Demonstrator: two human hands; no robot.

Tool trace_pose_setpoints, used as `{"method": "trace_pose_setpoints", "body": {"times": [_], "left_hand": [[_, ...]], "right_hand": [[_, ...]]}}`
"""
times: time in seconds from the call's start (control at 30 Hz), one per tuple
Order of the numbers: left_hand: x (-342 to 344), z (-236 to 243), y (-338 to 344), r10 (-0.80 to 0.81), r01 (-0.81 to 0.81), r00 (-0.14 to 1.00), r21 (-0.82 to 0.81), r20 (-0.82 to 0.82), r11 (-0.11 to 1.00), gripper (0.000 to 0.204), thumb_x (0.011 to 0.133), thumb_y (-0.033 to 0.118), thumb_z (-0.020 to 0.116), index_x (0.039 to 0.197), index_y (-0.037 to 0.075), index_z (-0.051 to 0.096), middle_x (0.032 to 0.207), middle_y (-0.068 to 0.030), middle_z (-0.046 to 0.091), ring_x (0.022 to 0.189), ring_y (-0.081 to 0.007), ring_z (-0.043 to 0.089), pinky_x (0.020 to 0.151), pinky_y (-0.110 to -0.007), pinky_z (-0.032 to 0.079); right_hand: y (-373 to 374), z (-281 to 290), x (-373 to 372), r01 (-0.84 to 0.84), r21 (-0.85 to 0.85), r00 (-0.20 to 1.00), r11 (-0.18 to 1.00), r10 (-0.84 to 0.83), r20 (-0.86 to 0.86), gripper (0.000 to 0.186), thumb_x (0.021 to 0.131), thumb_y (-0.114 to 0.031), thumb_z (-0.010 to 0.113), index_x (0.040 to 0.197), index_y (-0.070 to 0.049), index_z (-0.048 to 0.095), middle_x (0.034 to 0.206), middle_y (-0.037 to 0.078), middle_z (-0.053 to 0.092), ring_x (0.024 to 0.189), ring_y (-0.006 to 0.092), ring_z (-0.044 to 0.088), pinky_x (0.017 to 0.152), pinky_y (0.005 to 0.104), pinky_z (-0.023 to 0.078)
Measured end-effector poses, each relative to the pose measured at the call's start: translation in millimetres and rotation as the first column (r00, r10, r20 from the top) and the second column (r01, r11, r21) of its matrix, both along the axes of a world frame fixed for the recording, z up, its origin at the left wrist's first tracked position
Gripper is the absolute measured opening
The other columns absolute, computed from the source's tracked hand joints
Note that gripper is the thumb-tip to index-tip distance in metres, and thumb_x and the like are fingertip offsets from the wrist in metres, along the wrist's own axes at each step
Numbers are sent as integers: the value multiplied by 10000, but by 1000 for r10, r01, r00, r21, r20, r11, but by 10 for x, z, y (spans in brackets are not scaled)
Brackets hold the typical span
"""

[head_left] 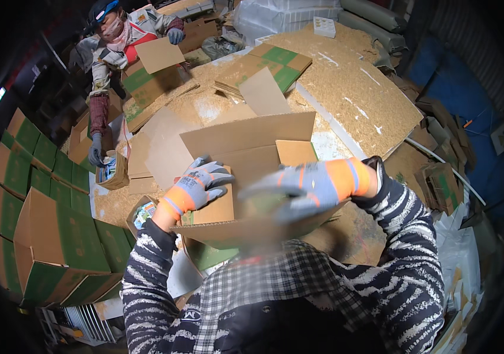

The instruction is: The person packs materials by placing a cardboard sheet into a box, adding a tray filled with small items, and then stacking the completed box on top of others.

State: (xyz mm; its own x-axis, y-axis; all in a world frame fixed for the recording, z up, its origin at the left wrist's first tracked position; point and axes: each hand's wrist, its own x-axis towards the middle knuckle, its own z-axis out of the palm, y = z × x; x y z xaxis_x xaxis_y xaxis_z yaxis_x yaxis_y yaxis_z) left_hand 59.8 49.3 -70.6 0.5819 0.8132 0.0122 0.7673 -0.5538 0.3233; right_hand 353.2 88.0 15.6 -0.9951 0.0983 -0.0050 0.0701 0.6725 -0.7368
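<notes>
An open brown cardboard carton (249, 133) stands in front of me with its flaps raised. My left hand (200, 187), in a grey and orange work glove, rests on the carton's left flap (221, 207) with its fingers spread. Over the carton's right and near side is my right hand (311, 187), gloved the same way. Motion smears its fingers, so their grip cannot be made out. Beside my left wrist, a small box with colourful packets (144, 215) is partly covered by my arm.
Flattened green and brown cartons (266, 62) lie stacked beyond the carton. Made-up cartons (66, 236) stand in rows at left. Across the table, a person (125, 44) handles another carton (156, 82), one gloved hand at a box of packets (112, 171). A white strip (330, 118) borders a tan board.
</notes>
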Motion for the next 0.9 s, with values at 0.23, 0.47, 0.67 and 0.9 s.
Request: {"method": "trace_pose_setpoints", "body": {"times": [0.23,0.47,0.67,0.9], "left_hand": [[-608,-299,-50,300,-350,582,-100,756,931,367,887,221,536,1208,47,573,1192,-107,596,1089,-263,559,986,-369,394],[-894,-619,-651,599,-235,50,-573,799,785,504,982,334,388,1404,62,361,1329,-101,472,1188,-186,467,984,-318,371],[-248,459,-169,576,-300,579,-507,577,808,498,872,173,568,1313,-10,425,1083,-76,602,899,-148,575,787,-277,466],[570,386,-307,158,-205,976,-389,-148,898,401,854,222,598,1184,-2,549,918,-233,616,860,-381,588,731,-369,471]], "right_hand": [[591,-790,-139,104,532,979,840,-181,93,550,844,-449,566,1322,-183,508,1175,145,613,1109,325,548,917,396,440],[470,-767,18,529,-554,535,643,-759,-371,491,935,-271,542,1348,-28,437,1273,133,548,1095,156,544,931,265,425],[-193,-2147,-494,330,-944,733,-20,-624,270,734,921,-554,419,1469,-118,195,1522,145,172,1393,204,179,1103,313,256],[940,-2799,1461,972,-227,-36,67,-905,-424,529,794,-431,663,1236,-157,568,1378,153,437,1227,329,447,1019,393,368]]}}
